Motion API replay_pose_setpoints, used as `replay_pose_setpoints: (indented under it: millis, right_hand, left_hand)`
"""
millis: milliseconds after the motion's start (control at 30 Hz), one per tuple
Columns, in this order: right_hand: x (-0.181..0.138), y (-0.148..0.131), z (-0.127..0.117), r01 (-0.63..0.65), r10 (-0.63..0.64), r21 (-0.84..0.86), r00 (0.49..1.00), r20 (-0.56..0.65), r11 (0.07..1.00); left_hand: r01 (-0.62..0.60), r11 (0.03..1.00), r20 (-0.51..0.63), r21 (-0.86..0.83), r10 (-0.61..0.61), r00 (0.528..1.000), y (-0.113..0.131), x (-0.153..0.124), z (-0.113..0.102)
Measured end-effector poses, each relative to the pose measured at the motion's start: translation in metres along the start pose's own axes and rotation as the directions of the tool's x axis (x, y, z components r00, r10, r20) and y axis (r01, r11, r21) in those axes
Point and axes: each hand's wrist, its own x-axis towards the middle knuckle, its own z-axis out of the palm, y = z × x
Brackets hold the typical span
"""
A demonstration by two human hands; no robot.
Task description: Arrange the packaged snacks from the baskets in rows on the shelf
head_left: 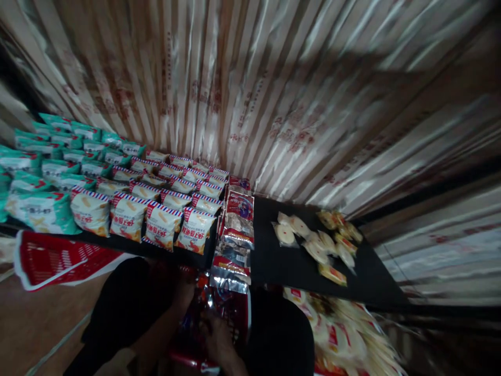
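Both my hands reach down into a red basket below the front edge of a black shelf. My left hand lies in shadow at the basket's left side, and its fingers do not show. My right hand has its fingers curled among red and silver packets in the basket; the picture is too blurred to name what they grip. A column of the same red and silver packets runs up the shelf just above my hands.
White and orange snack bags and green bags fill the shelf's left part. Round white wrapped cakes lie on its right part. Another red basket sits at the left. More packets lie lower right. Striped cartons stand behind.
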Motion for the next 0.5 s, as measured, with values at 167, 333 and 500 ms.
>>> replay_pose_setpoints:
  millis: [167, 333, 500]
  right_hand:
    - [0.006, -0.001, -0.001, 0.034, -0.043, -0.048, 0.977, -0.208, 0.998]
    - [0.0, -0.005, 0.002, 0.182, -0.205, -0.17, 0.97, -0.13, 0.969]
    - [-0.014, -0.006, 0.005, 0.364, -0.371, -0.121, 0.928, -0.041, 0.924]
  left_hand:
    - [-0.008, 0.999, 0.004, 0.035, 0.008, 1.0, -0.01, -0.029, -0.012]
    - [-0.092, 0.992, 0.027, -0.09, 0.095, 0.995, -0.033, -0.06, -0.027]
    - [-0.079, 0.969, 0.235, -0.232, 0.135, 0.962, -0.03, -0.085, -0.055]
